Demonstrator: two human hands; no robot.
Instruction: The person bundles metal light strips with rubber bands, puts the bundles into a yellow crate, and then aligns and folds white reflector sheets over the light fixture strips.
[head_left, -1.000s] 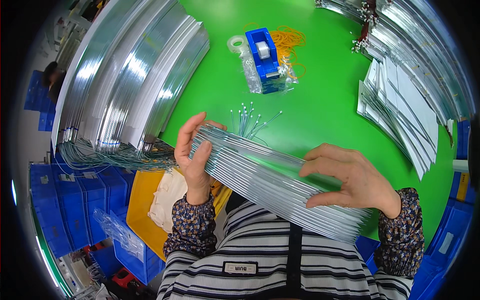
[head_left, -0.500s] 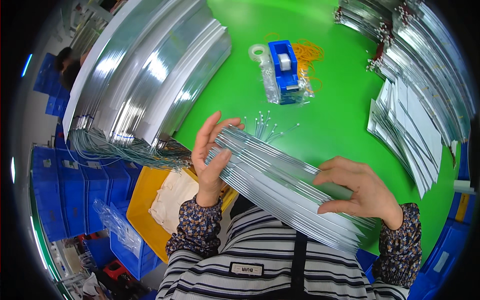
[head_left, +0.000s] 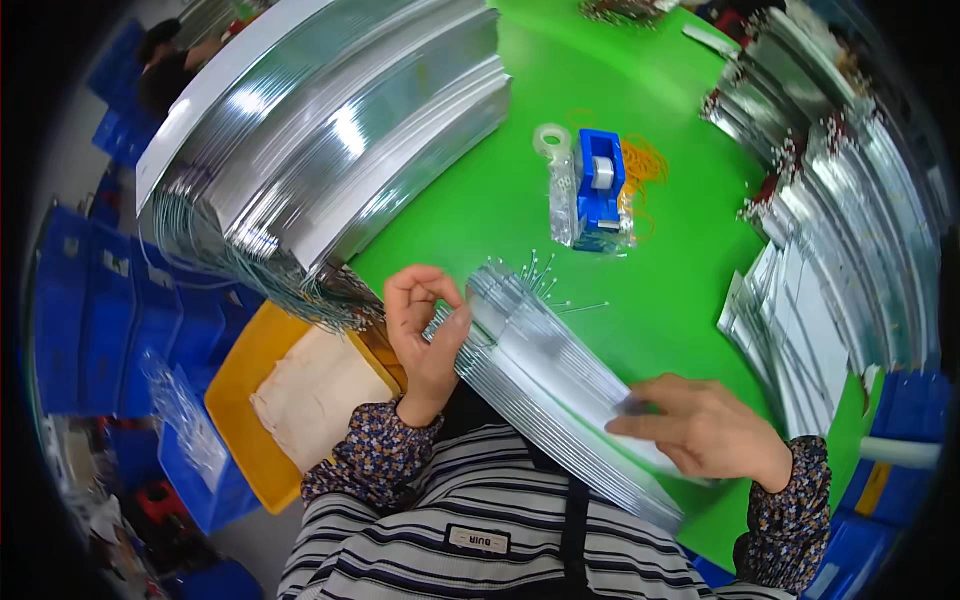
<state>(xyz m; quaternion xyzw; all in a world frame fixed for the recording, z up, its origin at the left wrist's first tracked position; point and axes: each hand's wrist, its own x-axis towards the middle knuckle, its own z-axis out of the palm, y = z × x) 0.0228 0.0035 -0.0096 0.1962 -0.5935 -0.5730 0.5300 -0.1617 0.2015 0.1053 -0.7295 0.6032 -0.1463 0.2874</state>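
Over the near edge of the green table, your L hand has thumb & curled fingers closed on one end of a bundle of thin silvery strips; thumb lies on top. Bundle slants from there down to lower R, near your striped top, & is parted lengthwise into a near & a far portion, pale gap between. Your R hand is at the far portion, toward its R end, fingers & thumb reaching across from the R; motion blur, can't tell if it grips or only touches. Just beyond bundle's L end: thin white-tipped wires, fanned on table. Farther up: blue tape dispenser, w/ clear plastic bag & loose tape roll on its L, orange bands on its R. Far L: tall curved-looking stacks of shiny strips, greenish wires trailing off near end. Far R: more strip stacks, white sheets w/ strips lying on them. Below table, L: yellow bin holding off-white sheet material; blue bins beyond.
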